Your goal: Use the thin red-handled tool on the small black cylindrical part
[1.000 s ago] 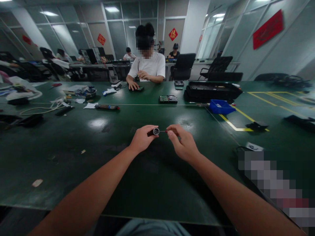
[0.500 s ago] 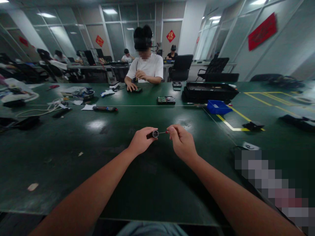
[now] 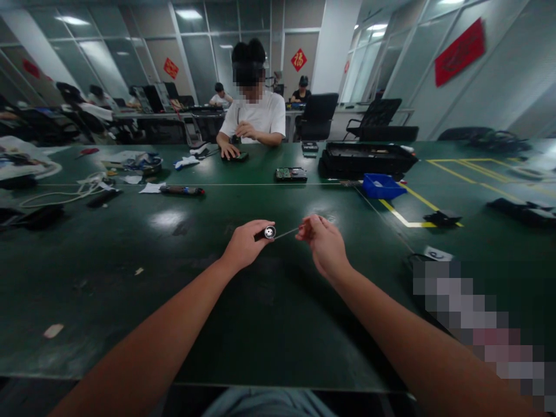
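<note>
Dark cylinder (image 3: 268,233) between left fingers (image 3: 260,223)

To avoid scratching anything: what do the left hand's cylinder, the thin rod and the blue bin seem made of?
Cylinder: end probably polished metal, silvery rim; dark body unclear. Thin rod: likely smooth metal, straight, grey. Blue bin: likely smooth plastic, evenly coloured.

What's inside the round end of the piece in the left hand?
The piece shows, inside a pale rim, a bright face with small dark spots, too small to identify. Anything deeper is hidden, and the left hand covers much of its body.
</note>
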`<state>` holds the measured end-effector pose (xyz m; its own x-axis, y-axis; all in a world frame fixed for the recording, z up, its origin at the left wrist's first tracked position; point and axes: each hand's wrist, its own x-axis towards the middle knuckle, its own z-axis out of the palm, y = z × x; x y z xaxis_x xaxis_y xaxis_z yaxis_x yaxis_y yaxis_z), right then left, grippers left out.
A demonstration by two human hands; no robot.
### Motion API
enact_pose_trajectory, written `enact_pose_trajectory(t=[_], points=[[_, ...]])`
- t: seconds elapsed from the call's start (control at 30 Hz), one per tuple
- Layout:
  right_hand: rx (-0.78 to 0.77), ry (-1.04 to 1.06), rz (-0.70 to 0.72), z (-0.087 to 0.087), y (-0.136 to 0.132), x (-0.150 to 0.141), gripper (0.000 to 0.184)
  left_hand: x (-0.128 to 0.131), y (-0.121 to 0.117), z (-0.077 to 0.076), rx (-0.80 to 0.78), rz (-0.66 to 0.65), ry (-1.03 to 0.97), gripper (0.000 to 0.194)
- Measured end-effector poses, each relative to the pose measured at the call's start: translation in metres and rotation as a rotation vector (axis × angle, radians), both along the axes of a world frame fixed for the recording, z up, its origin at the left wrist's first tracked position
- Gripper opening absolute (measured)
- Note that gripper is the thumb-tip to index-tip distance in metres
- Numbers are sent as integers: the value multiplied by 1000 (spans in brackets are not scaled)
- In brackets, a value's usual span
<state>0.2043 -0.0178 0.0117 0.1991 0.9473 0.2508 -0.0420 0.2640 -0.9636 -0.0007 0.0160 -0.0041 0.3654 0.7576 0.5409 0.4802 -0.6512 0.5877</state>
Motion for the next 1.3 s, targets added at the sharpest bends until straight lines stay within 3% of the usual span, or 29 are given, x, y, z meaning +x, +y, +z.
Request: enact_pose_trajectory(t=[0.1, 0.27, 0.47, 0.8, 0.93, 1.07, 1.17, 1.3], points=[[35, 20, -64, 0, 0, 2, 26, 0, 1, 0, -15, 32, 9, 39], [164, -222, -111, 10, -13, -4, 22, 1, -1, 0, -23, 40, 7, 41], [191, -441, -147, 14, -19, -6, 21, 1, -3, 2, -9, 21, 11, 38], [209, -559, -137, 18, -22, -5, 22, 1, -2, 0, 0, 31, -1, 39], [233, -750, -227, 22, -24, -4, 35, 1, -2, -1, -13, 19, -13, 40], [314, -809, -235, 25, -28, -5, 44, 0, -2, -1, -19, 16, -19, 39], [345, -851, -198, 25, -31, -7, 39, 0, -2, -2, -19, 15, -17, 39], [428, -880, -75, 27, -33, -7, 11, 0, 0, -4, -18, 9, -26, 38]])
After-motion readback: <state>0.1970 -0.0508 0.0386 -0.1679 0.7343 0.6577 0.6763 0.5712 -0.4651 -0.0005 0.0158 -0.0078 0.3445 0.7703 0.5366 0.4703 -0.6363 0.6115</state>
